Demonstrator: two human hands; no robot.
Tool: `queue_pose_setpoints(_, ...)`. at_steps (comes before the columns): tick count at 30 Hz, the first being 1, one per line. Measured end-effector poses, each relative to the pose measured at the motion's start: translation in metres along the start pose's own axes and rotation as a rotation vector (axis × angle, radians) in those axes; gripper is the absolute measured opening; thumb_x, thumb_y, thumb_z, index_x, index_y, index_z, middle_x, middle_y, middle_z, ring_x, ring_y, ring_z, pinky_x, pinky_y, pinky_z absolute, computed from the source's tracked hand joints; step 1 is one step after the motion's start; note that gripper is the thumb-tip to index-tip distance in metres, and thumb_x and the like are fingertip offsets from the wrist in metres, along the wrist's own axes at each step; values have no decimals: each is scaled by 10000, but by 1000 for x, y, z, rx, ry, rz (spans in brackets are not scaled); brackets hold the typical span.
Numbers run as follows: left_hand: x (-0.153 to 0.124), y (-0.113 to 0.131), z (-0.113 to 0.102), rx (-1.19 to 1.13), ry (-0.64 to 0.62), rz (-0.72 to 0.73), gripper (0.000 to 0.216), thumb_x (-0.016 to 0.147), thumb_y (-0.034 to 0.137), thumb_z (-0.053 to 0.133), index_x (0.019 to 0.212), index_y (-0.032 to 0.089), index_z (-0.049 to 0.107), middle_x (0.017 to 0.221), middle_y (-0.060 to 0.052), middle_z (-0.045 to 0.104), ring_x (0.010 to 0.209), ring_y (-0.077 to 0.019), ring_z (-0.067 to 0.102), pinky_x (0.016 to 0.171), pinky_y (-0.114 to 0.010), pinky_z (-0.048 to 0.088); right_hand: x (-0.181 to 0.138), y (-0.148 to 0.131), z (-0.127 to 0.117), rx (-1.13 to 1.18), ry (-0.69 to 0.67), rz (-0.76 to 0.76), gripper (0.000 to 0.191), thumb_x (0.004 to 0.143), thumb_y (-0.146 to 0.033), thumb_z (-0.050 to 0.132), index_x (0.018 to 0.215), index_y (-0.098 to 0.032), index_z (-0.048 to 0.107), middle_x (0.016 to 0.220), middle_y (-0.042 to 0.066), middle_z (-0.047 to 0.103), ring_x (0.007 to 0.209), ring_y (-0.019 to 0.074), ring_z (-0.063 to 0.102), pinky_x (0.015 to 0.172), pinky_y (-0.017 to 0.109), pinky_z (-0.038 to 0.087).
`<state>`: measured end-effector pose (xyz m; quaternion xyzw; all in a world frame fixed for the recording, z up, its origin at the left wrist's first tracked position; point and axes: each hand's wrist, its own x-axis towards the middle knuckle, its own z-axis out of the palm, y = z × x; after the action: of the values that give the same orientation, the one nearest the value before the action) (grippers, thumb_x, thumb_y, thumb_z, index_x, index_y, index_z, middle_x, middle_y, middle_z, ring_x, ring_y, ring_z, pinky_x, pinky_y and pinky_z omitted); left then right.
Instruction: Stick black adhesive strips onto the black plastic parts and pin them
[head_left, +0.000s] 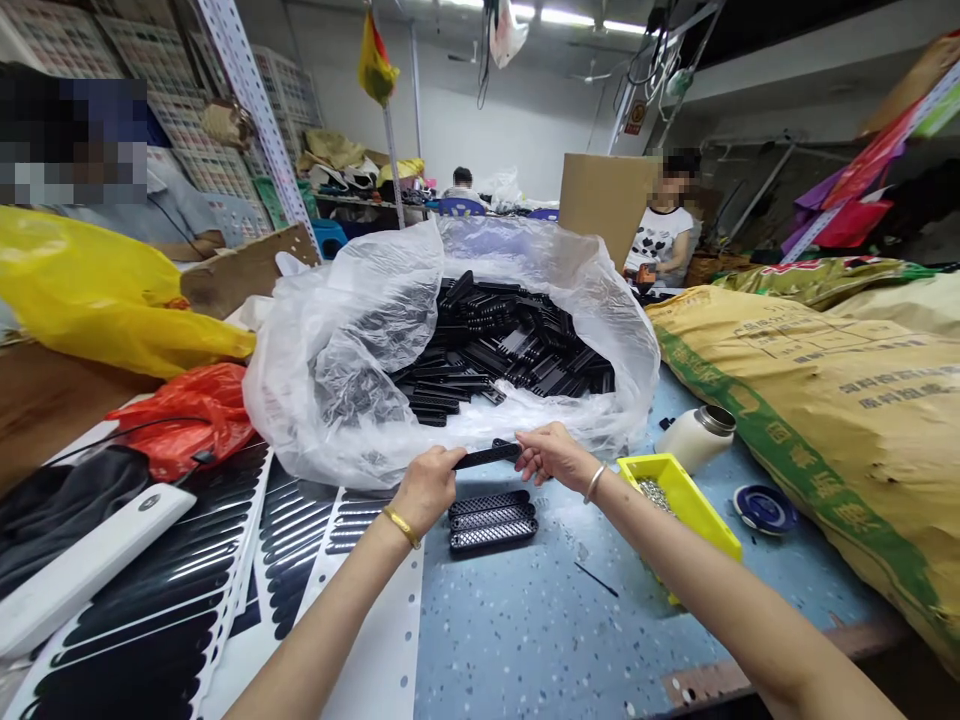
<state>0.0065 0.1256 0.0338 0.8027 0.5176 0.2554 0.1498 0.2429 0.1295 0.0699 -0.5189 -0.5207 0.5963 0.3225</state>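
Both my hands hold one flat black plastic strip [487, 456] level above the blue table [525, 620]. My left hand [426, 487] pinches its left end and my right hand [551, 455] pinches its right end. Just below the strip lie three black perforated oval pieces [491, 519] side by side on the table. Behind my hands a large clear plastic bag [352, 360] stands open, heaped with several black plastic parts [510, 345].
White sheets of black oval stickers [187, 590] lie at the left, with a white power bank [82, 565], a red bag [191, 410] and a yellow bag [97, 290]. A yellow tray [686, 500], a white bottle [697, 435], a blue lid [765, 508] and a big sack [825, 400] stand right. Other people sit behind.
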Motion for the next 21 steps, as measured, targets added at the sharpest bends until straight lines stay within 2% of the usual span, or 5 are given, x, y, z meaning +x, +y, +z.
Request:
queue_pose_setpoints(3, 0, -4, 5, -226, -2, -148, 358, 629, 63, 596, 948, 183, 705, 848, -58, 663, 785, -207, 644, 746, -314, 520, 10, 9, 3, -147, 99, -67, 242, 701, -363, 654, 716, -134, 576, 600, 55, 650, 524, 159, 643, 448, 233, 497)
queue_pose_setpoints(7, 3, -18, 16, -431, -33, -328, 486, 592, 66, 596, 1073, 115, 652, 875, -72, 692, 680, -164, 665, 657, -276, 549, 17, 29, 5, -331, 144, -107, 213, 614, -143, 654, 827, -131, 641, 673, 26, 675, 597, 158, 640, 590, 280, 530)
queue_pose_setpoints(12, 5, -29, 28, -465, -88, -313, 409, 619, 71, 492, 968, 114, 701, 783, -62, 735, 756, -181, 698, 711, -275, 552, 14, 42, 8, -653, 142, -153, 326, 558, -21, 588, 812, -167, 732, 774, 35, 731, 792, 213, 651, 774, 313, 490)
queue_pose_setpoints(17, 2, -24, 26, -448, -140, -253, 398, 588, 99, 466, 877, 152, 733, 726, -35, 743, 719, -191, 696, 712, -291, 550, 7, 37, 6, -849, 99, -151, 343, 586, -13, 563, 821, -163, 764, 789, 39, 748, 780, 208, 660, 725, 262, 481)
queue_pose_setpoints(21, 0, -23, 23, -430, -158, -224, 382, 621, 133, 451, 871, 151, 739, 732, -43, 746, 711, -192, 694, 700, -292, 549, 7, 27, -19, -943, 194, -125, 362, 701, -41, 520, 955, -156, 752, 816, 44, 745, 748, 181, 657, 680, 244, 483)
